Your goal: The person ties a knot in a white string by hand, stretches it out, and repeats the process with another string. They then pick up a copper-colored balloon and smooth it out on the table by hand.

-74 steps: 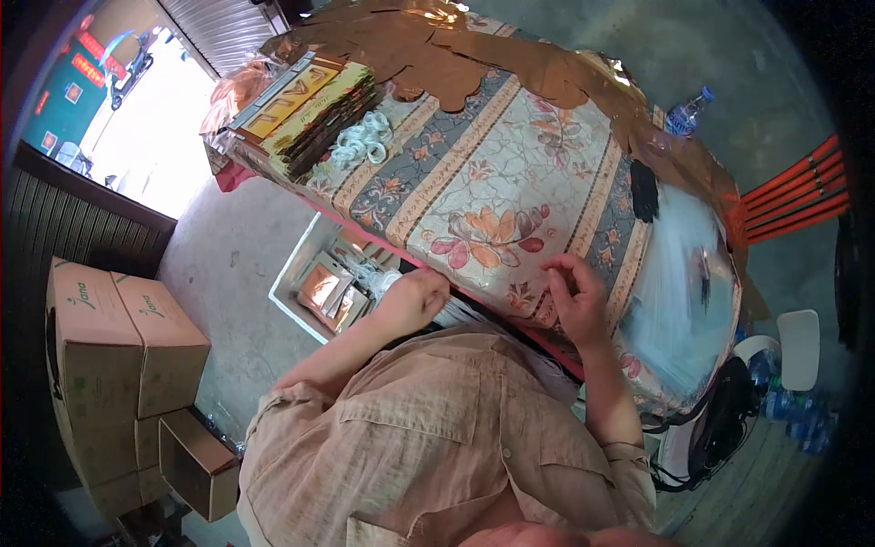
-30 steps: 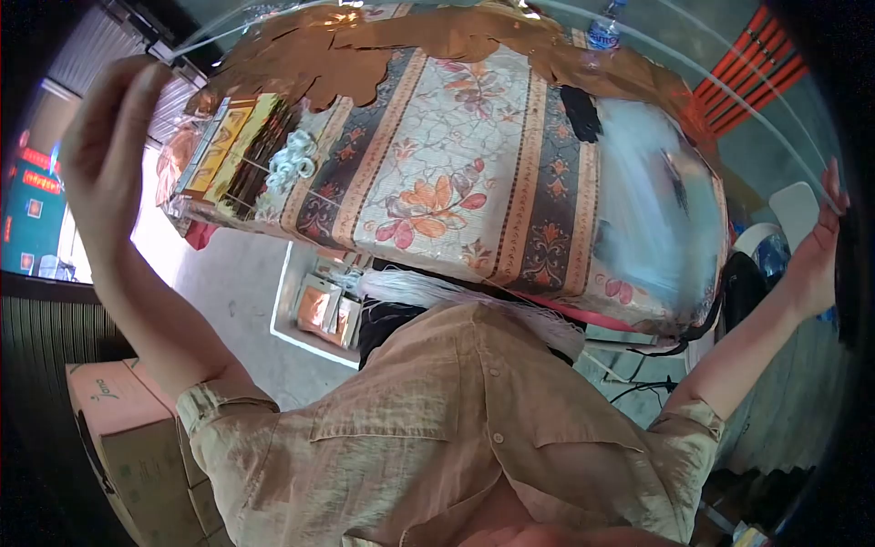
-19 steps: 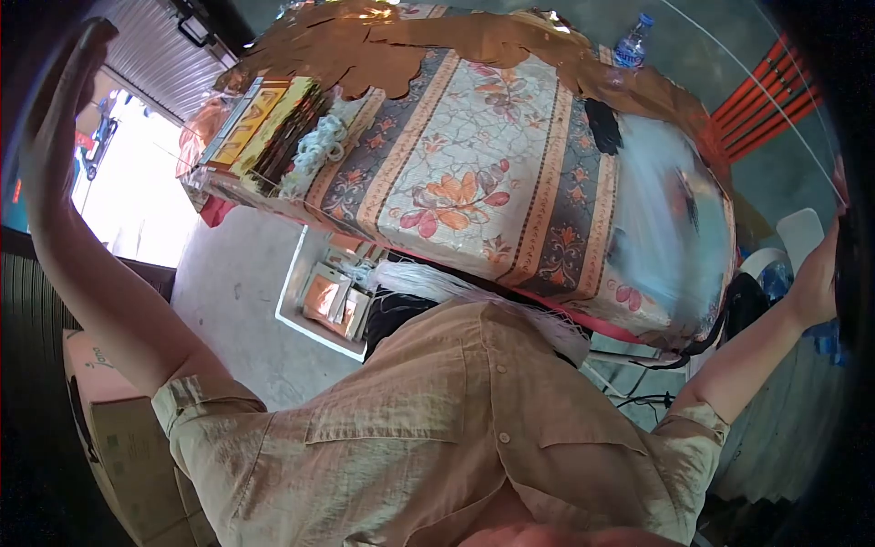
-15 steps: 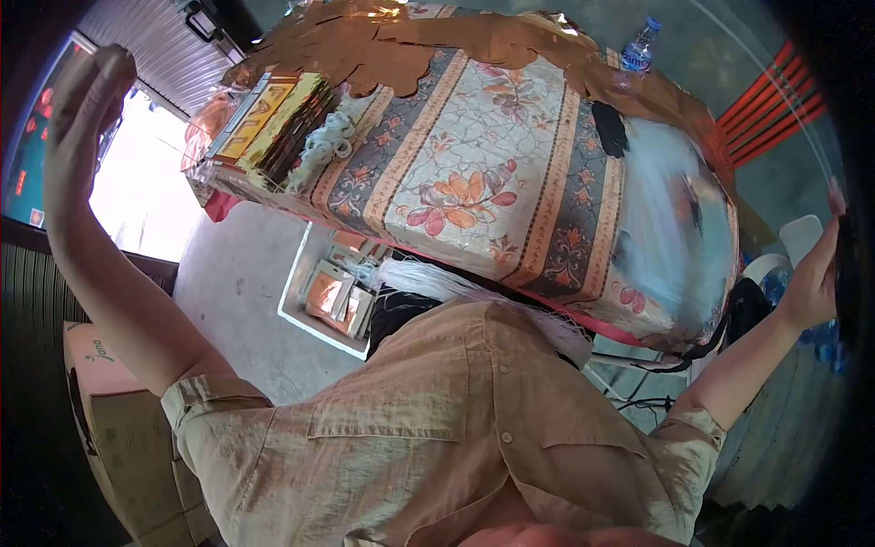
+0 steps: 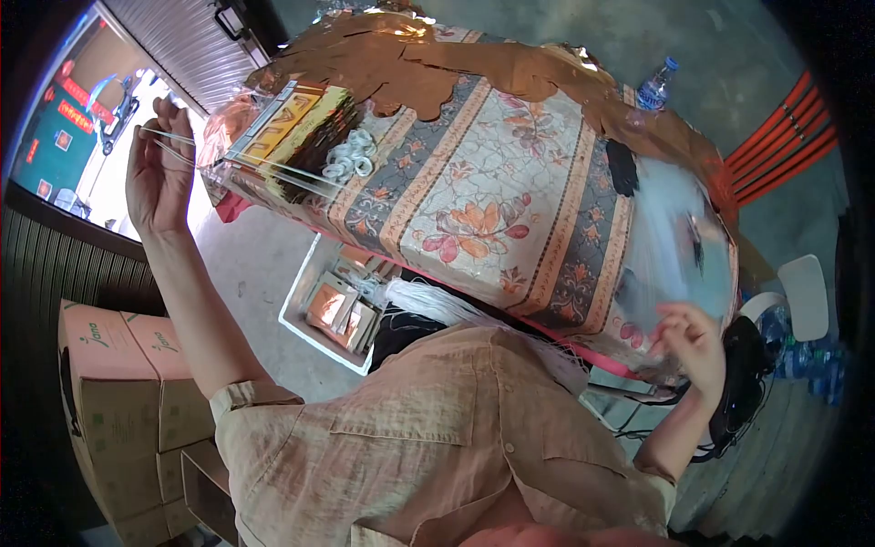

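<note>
White thread (image 5: 301,170) runs from my left hand (image 5: 162,173), raised at the far left, toward the table. The fingers of that hand are curled round the thread. Over the table's right front corner is my right hand (image 5: 694,346), its fingers partly bent and apart, with nothing visible in them. A bundle of white threads (image 5: 424,301) lies across my lap. Small white coils (image 5: 350,155) sit beside a stack of yellow and brown packets (image 5: 292,128) on the table's left end.
The table (image 5: 483,182) has a floral cover and torn brown sheeting. A water bottle (image 5: 656,84) stands at its back right. Below is a white box (image 5: 293,305) of packets. Cartons (image 5: 118,401) stand at left, orange chair slats (image 5: 784,137) at right.
My left hand has come down and inward, with thread now showing from it. My right hand has moved in from the far right edge to the table corner. The view has shifted slightly.
</note>
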`<state>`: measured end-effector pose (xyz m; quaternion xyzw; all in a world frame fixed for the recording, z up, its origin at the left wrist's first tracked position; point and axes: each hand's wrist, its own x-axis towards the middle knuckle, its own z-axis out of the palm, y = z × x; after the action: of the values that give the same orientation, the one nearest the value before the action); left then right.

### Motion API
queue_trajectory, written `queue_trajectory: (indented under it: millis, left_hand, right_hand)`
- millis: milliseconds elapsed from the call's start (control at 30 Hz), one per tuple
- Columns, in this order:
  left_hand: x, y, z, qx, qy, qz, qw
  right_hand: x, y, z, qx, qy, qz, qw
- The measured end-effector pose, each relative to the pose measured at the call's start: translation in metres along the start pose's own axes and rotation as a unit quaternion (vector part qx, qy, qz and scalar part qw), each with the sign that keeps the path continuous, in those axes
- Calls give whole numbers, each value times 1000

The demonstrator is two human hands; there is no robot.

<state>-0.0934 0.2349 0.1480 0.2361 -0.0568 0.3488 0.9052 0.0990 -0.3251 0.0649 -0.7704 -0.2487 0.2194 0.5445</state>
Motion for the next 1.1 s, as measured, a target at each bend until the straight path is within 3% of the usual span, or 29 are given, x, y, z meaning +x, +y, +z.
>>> queue_trajectory:
  millis: [33, 100, 133, 167, 267, 300, 333, 367, 400, 433, 467, 567, 600, 700, 867, 933, 1033, 1100]
  left_hand:
    - [0, 3, -4, 0, 1, 3, 1000]
    - [3, 10, -15, -86, -167, -119, 975]
    - [3, 13, -16, -55, -125, -49, 989]
    - [1, 13, -18, -55, -125, -48, 989]
    - [-16, -35, 0, 212, -50, 87, 972]
    - [-21, -57, -3, 341, -55, 38, 938]
    - [-32, -88, -2, 480, -45, 44, 875]
    - [-41, -114, -4, 546, -132, 24, 827]
    - [-58, -140, -7, 555, -103, -72, 822]
    - [-74, -165, 8, 598, -122, -151, 778]
    - [-82, -189, 9, 596, -187, -180, 760]
    - [-102, -239, 6, 603, -392, -108, 687]
    - [-108, -250, 6, 587, -372, -209, 688]
    - [-114, -268, 4, 590, -416, -170, 671]
    - [-113, -269, 6, 584, -399, -183, 683]
    - [-111, -271, 4, 588, -422, -158, 672]
    - [-111, -275, 0, 571, -443, -132, 678]
    - [-107, -272, 3, 583, -437, -175, 662]
  right_hand:
    - [1, -2, 8, 49, -43, 16, 998]
    - [0, 1, 13, 99, -87, 32, 991]
    - [0, 6, 12, 152, -27, 17, 988]
    - [2, 11, 11, 204, 33, 2, 978]
    - [9, 27, 5, 113, 77, -11, 991]
    - [12, 25, 11, 113, 78, -11, 990]
    - [16, 18, 22, 100, 46, 24, 994]
    - [20, 10, 36, 86, 15, 59, 994]
    - [28, 4, 55, 112, -13, 19, 993]
    - [37, 1, 76, 138, -39, -23, 989]
    - [46, -1, 90, 93, -65, -47, 992]
    - [68, -13, 119, -3, -121, -115, 986]
    - [71, -14, 123, -52, -154, -156, 974]
    - [75, -10, 124, -112, -170, -86, 975]
    - [72, -9, 119, -94, -210, -69, 971]
    - [72, -14, 118, -78, -176, -64, 979]
    - [74, -5, 117, -129, -207, -80, 966]
    - [75, -2, 117, -61, -242, -39, 968]
